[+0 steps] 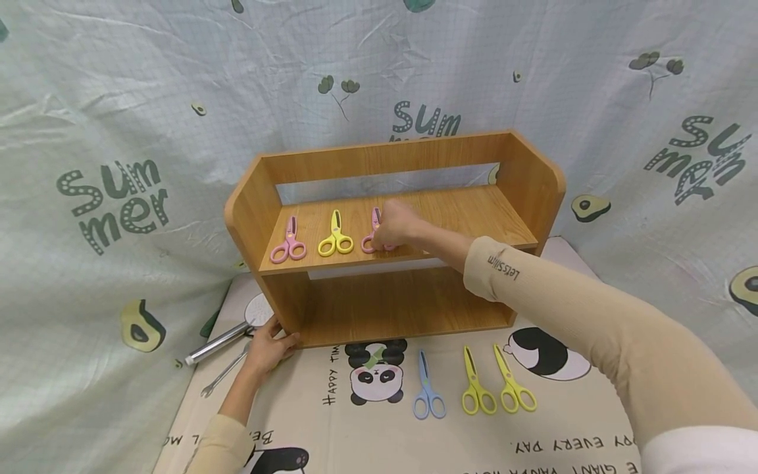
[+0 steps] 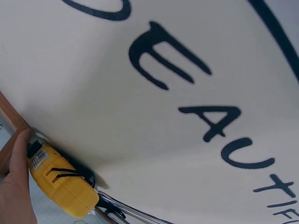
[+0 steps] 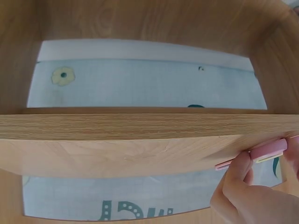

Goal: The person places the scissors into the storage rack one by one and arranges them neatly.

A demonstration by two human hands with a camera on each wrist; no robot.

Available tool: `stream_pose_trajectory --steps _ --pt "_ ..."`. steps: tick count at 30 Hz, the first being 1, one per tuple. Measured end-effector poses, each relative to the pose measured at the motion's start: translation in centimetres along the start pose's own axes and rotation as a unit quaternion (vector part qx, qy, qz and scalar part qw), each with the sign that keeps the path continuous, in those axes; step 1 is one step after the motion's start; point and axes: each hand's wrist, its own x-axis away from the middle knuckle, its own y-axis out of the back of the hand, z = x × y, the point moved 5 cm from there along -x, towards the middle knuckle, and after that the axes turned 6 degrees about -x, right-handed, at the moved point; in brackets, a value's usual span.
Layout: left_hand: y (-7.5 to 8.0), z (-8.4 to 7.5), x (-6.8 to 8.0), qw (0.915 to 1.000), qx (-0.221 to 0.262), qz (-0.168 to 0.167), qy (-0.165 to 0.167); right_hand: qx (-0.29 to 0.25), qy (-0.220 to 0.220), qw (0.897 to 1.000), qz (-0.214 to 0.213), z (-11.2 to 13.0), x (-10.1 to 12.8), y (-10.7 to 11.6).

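Observation:
A wooden two-level shelf [image 1: 509, 164] stands on a printed mat. On its upper board lie pink scissors [image 1: 288, 242], yellow scissors [image 1: 336, 237] and a second pink pair [image 1: 374, 230]. My right hand [image 1: 395, 226] grips that second pink pair at its handles; in the right wrist view my fingers [image 3: 239, 179] pinch the pink scissors [image 3: 267, 151] on the board. My left hand [image 1: 268, 345] rests against the shelf's lower left corner, fingers straight. On the mat in front lie blue scissors [image 1: 428, 391] and two yellow pairs [image 1: 476, 388] [image 1: 514, 386].
A metal tube [image 1: 219, 342] and a wrench [image 1: 224, 374] lie on the mat left of the shelf. A printed cloth backdrop [image 1: 118, 131] hangs behind and at both sides. The left wrist view shows the mat's lettering and a yellow device [image 2: 63, 186].

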Motion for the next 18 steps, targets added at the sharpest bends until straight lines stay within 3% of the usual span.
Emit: stream_pose_trajectory --steps 10,15,18 --pt "0.0 -0.3 0.1 1.0000 0.005 0.003 -0.003 -0.014 0.011 1.000 0.012 -0.1 0.4 0.1" --pt "-0.1 -0.3 0.2 1.0000 0.001 0.002 -0.003 -0.041 0.038 0.998 0.020 0.0 1.0 0.8" --pt "-0.1 -0.3 0.2 1.0000 0.000 0.004 -0.003 -0.054 0.060 0.997 0.001 0.1 1.8 1.9"
